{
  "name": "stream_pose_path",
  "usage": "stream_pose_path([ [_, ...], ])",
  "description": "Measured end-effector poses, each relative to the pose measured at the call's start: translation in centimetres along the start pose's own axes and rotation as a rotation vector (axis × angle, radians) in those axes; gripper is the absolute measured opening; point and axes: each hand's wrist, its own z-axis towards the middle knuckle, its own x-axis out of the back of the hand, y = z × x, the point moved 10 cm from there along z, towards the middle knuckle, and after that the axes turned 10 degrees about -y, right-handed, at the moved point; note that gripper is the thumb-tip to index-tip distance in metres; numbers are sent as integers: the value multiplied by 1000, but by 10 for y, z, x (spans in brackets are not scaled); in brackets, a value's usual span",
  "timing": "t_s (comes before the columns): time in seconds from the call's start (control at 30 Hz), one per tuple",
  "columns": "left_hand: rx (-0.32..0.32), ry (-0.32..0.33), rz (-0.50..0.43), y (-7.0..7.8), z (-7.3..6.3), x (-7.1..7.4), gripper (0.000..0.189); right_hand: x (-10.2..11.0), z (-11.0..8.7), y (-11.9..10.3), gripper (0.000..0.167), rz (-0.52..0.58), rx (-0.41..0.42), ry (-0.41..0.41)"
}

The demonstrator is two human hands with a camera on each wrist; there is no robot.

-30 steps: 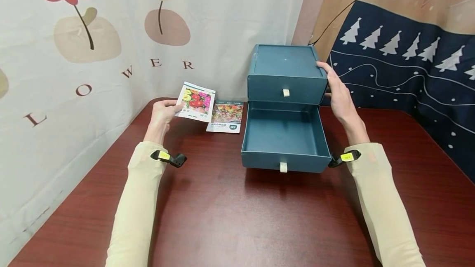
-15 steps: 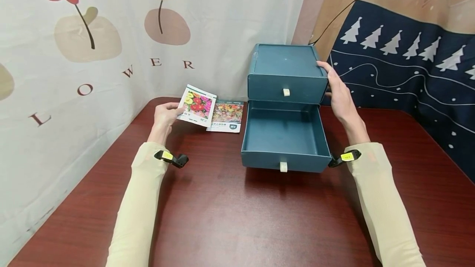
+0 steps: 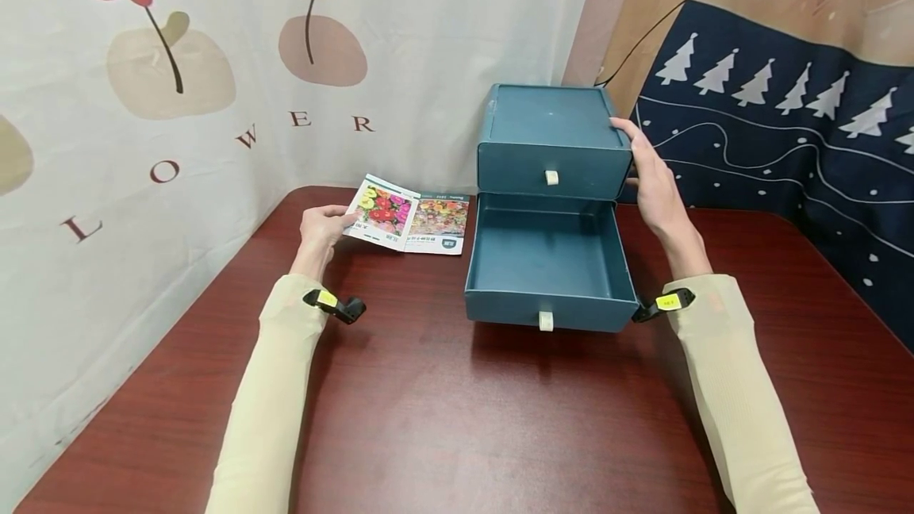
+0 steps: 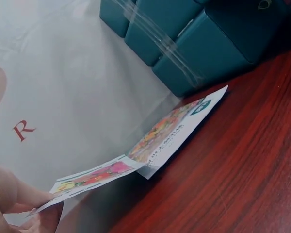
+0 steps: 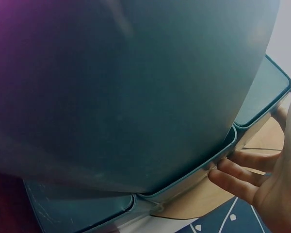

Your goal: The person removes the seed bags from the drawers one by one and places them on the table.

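My left hand (image 3: 320, 235) pinches the left edge of a seed packet (image 3: 385, 216) printed with red, pink and yellow flowers. Its right edge overlaps a second seed packet (image 3: 437, 224) with a mixed-flower picture, which lies on the table beside the drawer unit. In the left wrist view the held packet (image 4: 94, 178) is tilted, its near end raised off the table. My right hand (image 3: 657, 193) rests against the right side of a blue drawer unit (image 3: 553, 117), one finger over its top edge. In the right wrist view several fingertips (image 5: 223, 170) touch the unit's side.
Below the shut top drawer (image 3: 514, 169), an empty drawer (image 3: 546, 252) is pulled out toward me, its white tab (image 3: 546, 321) in front. The dark red table (image 3: 428, 419) runs up to a white flower-print curtain (image 3: 414, 62) and a navy tree-print cloth (image 3: 771, 125).
My left hand has moved slightly right and toward me, lowering the held packet until it overlaps more of the packet on the table. The right hand and drawer unit stay put.
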Motion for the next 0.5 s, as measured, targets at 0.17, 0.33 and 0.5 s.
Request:
stream_pose_path([
  [0.17, 4, 19, 48, -1, 2, 0, 41, 1, 0, 0, 54, -4, -3, 4],
  [0.33, 6, 43, 99, -4, 3, 2, 40, 1, 1, 0, 54, 3, -4, 2],
  [0.5, -13, 68, 148, -6, 5, 4, 37, 0, 1, 0, 54, 6, 0, 0],
])
